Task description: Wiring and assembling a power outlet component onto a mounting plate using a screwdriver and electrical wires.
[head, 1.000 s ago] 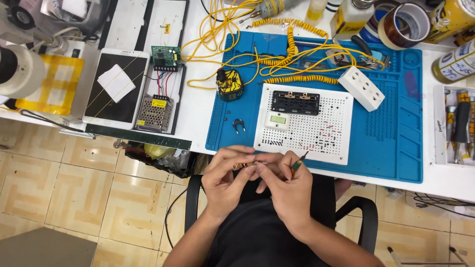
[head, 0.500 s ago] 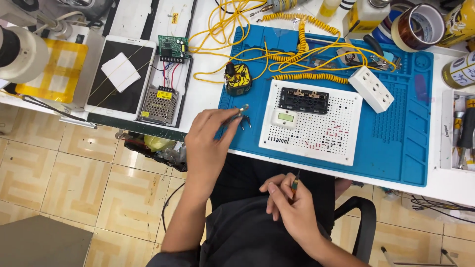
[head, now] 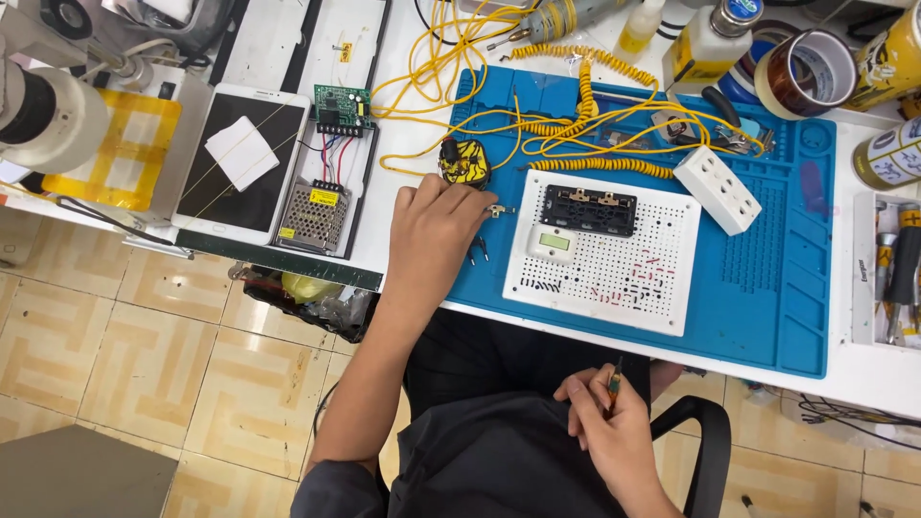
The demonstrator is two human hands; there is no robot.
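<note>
On a white bench above beige tiled floor, the left hand (head: 432, 225) pinches a small metal part (head: 497, 210) on the blue mat (head: 767, 288); the right hand (head: 604, 422), in the lap, grips a small screwdriver (head: 614, 382).

left hand (head: 436, 223): arm outstretched, fingers curled | right hand (head: 606, 427): low, fingers pinched

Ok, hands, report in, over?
Left hand on blue mat, fingertips at small metal part. Right hand in lap, holding small tool. Yellow wires nearby.
</note>
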